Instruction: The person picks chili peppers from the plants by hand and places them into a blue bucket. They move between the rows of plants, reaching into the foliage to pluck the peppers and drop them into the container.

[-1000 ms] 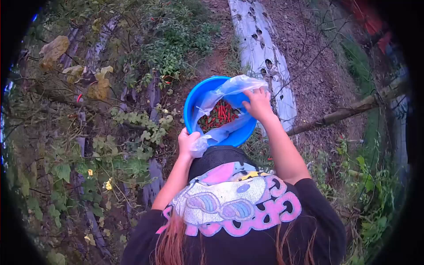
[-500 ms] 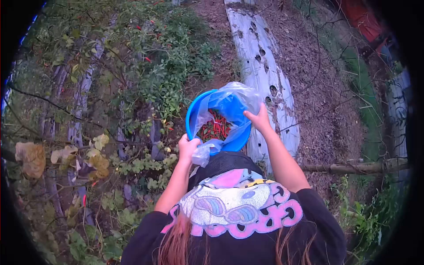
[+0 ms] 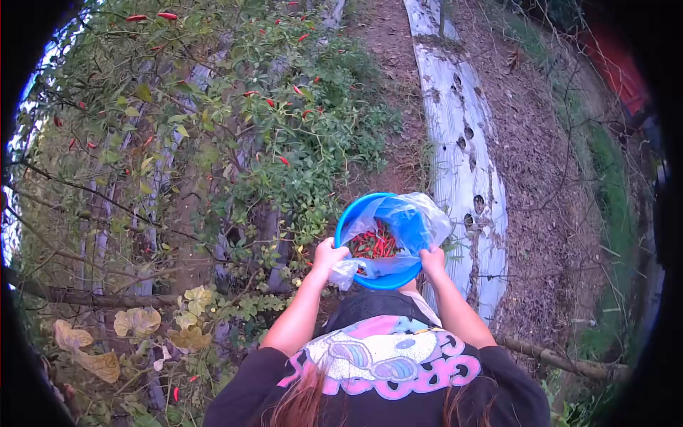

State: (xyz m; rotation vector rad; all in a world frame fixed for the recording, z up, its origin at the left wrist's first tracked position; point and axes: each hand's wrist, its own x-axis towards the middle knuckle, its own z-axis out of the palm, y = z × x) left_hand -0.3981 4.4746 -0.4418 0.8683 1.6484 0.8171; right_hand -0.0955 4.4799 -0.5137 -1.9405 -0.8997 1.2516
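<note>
A round blue basin [image 3: 388, 283] lined with a clear plastic bag [image 3: 425, 217] is held in front of my body. Red chili peppers [image 3: 377, 243], some with green bits, lie inside it at the left. My left hand [image 3: 331, 256] is closed on the basin's left rim, with a bunched end of the bag beside it. At the right rim, my right hand [image 3: 432, 259] grips the basin and the bag edge. The undersides of the fingers are hidden.
Pepper plants [image 3: 284, 121] with red fruit fill the left side. White plastic sheeting [image 3: 455, 142] with holes runs along the ground at right. Wooden poles [image 3: 562, 361] lie low at right and left, near dry leaves [image 3: 139, 322]. Green netting [image 3: 608, 235] is far right.
The basin sits lower and further right in view, and the scene has shifted. My right hand has come down along the rim from the bag's upper edge.
</note>
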